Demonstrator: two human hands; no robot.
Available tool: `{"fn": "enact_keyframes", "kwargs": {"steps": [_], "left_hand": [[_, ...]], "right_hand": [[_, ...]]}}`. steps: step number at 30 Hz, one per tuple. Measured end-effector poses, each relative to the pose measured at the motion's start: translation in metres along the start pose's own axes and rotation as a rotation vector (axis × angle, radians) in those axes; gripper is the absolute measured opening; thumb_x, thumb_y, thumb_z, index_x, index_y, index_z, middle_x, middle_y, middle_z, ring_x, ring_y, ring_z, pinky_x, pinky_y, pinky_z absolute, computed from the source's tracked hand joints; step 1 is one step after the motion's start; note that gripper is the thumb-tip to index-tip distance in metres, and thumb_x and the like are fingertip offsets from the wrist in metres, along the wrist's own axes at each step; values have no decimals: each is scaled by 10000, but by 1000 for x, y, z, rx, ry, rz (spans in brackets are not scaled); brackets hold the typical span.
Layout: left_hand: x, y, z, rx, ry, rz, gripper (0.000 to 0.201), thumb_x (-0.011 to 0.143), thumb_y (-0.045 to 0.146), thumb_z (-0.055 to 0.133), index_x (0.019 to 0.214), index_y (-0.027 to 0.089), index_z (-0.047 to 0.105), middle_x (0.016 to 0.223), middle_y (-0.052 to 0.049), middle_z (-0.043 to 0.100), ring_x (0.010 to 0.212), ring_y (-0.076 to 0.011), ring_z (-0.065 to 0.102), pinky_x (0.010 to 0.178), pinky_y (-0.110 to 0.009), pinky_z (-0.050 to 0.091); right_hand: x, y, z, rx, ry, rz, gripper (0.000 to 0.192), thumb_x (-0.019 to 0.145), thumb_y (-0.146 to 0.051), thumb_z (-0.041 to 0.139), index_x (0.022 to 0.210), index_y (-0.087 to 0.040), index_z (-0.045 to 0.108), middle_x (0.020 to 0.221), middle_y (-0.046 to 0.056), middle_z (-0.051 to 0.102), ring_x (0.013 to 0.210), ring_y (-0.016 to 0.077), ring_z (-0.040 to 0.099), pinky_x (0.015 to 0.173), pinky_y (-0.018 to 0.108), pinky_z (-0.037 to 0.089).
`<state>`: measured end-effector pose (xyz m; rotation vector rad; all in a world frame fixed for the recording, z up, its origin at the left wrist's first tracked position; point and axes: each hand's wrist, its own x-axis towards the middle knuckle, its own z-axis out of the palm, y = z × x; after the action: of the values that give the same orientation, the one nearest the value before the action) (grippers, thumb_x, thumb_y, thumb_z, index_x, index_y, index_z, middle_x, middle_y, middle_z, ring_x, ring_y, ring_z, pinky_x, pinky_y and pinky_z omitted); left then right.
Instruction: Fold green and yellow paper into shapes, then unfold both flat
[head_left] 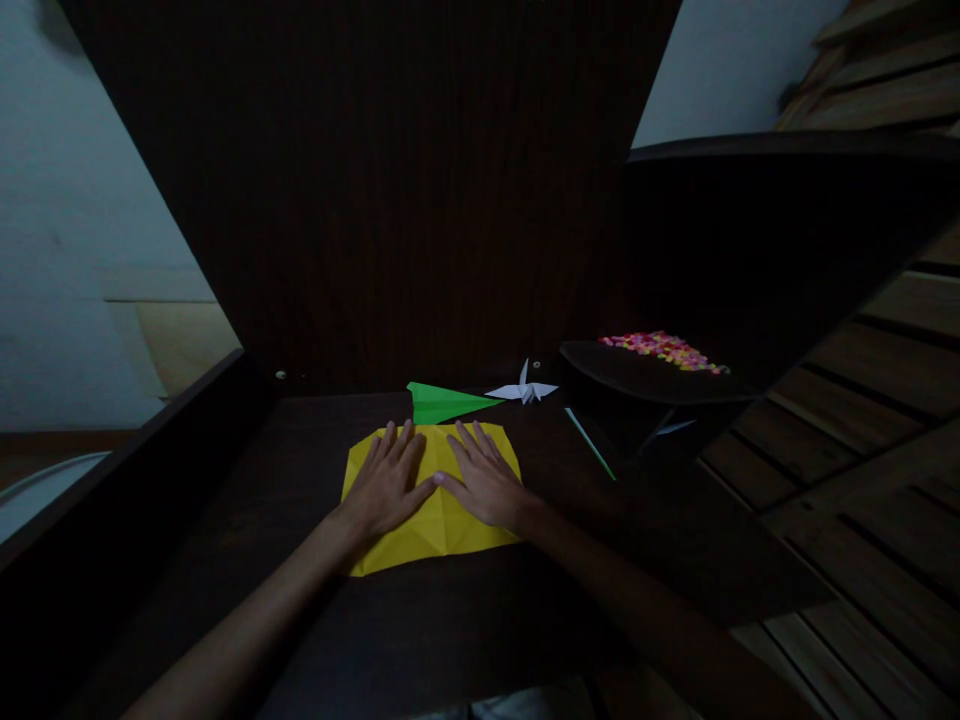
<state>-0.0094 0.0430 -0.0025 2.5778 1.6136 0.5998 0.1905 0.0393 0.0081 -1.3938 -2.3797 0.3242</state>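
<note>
A creased sheet of yellow paper (431,530) lies spread on the dark wooden desk. My left hand (384,482) rests flat on its left half, fingers stretched out and pointing away from me. On the right half my right hand (486,482) lies flat too, with the fingers apart. The two thumbs come together near the paper's middle, over a vertical crease. Just beyond the far edge of the sheet is a green paper plane (442,404). Beside its tip stands a white origami crane (527,388).
A thin pale-green strip (591,444) lies on the desk to the right. On a small dark shelf (600,365) is a pile of small colourful pieces (667,350). A tall dark panel (420,200) rises behind the desk, and a raised side board (150,450) borders the left.
</note>
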Motion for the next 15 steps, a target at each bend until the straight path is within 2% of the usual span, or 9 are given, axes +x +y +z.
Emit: {"fn": "enact_keyframes", "kwargs": {"steps": [3, 6, 10, 15], "left_hand": [[-6, -4, 5, 128, -100, -71, 874, 864, 726, 420, 1454, 82, 424, 1568, -224, 303, 1458, -446, 170, 1141, -606, 228], [-8, -6, 8, 154, -131, -132, 995, 810, 806, 402, 1487, 76, 373, 1574, -216, 293, 1461, -428, 186, 1155, -572, 224], [-11, -9, 7, 156, -151, -162, 1051, 761, 859, 390, 1521, 136, 330, 1600, -168, 254, 1473, -415, 153, 1164, -576, 188], [-18, -11, 3, 177, -175, -165, 1028, 756, 864, 387, 1525, 183, 336, 1614, -141, 229, 1473, -437, 119, 1161, -601, 152]], "right_hand": [[-8, 14, 3, -29, -114, 33, 931, 884, -758, 354, 1528, -87, 295, 1624, 149, 118, 1490, 385, -16, 1208, 537, 64], [-13, 23, -1, -28, -188, 75, 1038, 808, -848, 353, 1550, -131, 240, 1634, 105, 72, 1490, 376, -46, 1211, 521, 48], [-17, 32, -8, -46, -216, 45, 1051, 781, -866, 378, 1556, -171, 226, 1634, 92, 72, 1494, 361, -43, 1208, 518, 23], [-23, 43, -10, -70, -185, -15, 956, 835, -802, 402, 1547, -180, 258, 1626, 91, 131, 1501, 338, 1, 1208, 513, 47]]}}
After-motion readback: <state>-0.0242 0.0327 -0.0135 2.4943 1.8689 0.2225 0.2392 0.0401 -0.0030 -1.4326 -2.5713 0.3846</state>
